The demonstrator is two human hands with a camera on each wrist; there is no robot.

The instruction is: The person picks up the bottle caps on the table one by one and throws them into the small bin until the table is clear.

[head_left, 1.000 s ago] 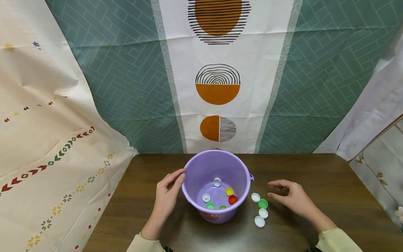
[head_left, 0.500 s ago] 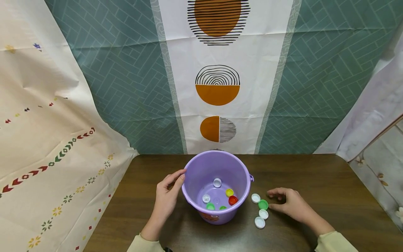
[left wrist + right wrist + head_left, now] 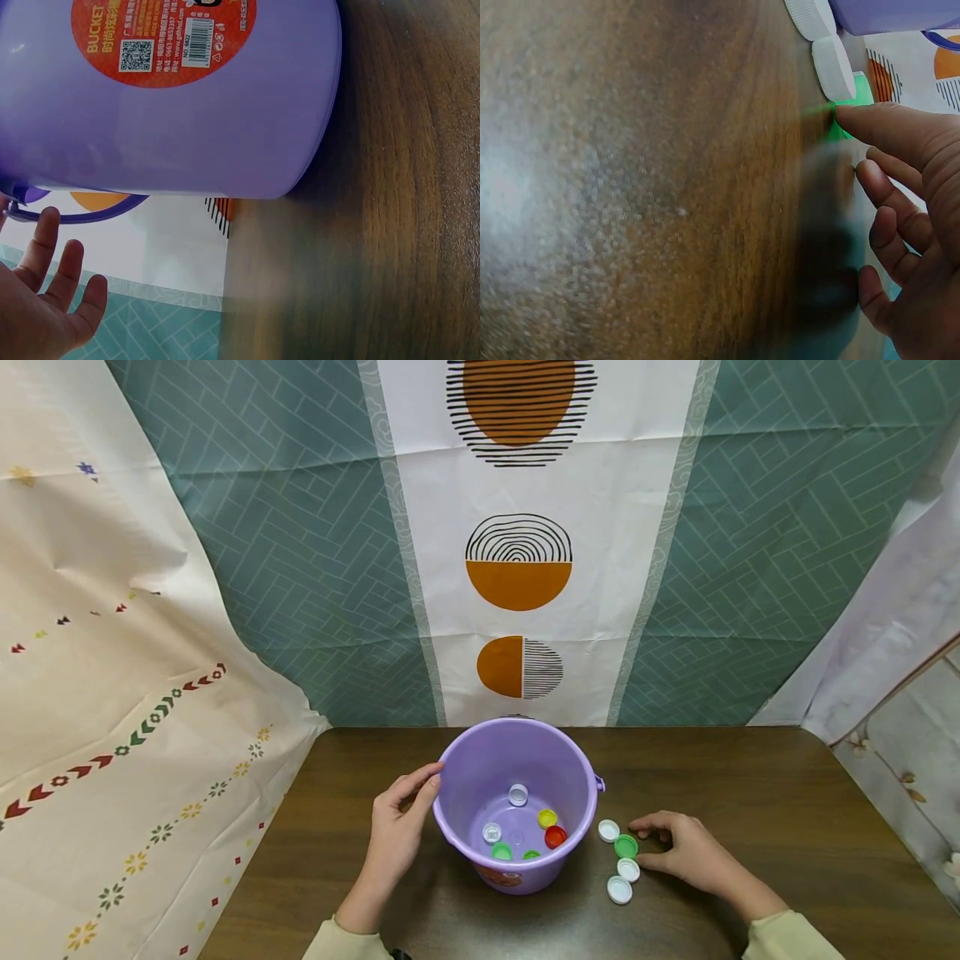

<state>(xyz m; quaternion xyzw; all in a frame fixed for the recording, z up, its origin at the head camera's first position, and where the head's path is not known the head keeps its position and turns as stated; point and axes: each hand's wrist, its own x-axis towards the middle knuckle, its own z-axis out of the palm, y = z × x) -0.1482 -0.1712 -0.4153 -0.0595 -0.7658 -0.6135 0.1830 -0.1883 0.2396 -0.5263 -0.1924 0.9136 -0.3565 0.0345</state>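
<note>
We see a purple plastic bucket (image 3: 517, 752), which stands upright on a dark brown wooden table (image 3: 757, 777). At its left side is the person's left hand (image 3: 397, 822): the tips of the thumb and the forefinger are at the rim, but we cannot tell whether they pinch it; in the left wrist view the other fingers are loosely spread beside the wall. From the same view we can read the word BUCKET on a round red paper label (image 3: 161, 37). On the bottom of the bucket we find two white caps (image 3: 518, 794), a yellow round cap (image 3: 547, 818), a red round cap (image 3: 556, 837) and two light green caps (image 3: 502, 852). On the table, to the right of the bucket, lies a short crooked row: a small round white cap (image 3: 609, 831), then a round green plastic cap (image 3: 626, 847), then two more white caps (image 3: 619, 889). The right hand (image 3: 686, 852) is just beside this green cap, its thumb and forefinger parted on two sides of it; whether the fingertips touch it, we cannot tell. Behind the table hangs a green and white patterned cloth (image 3: 315, 568).
</note>
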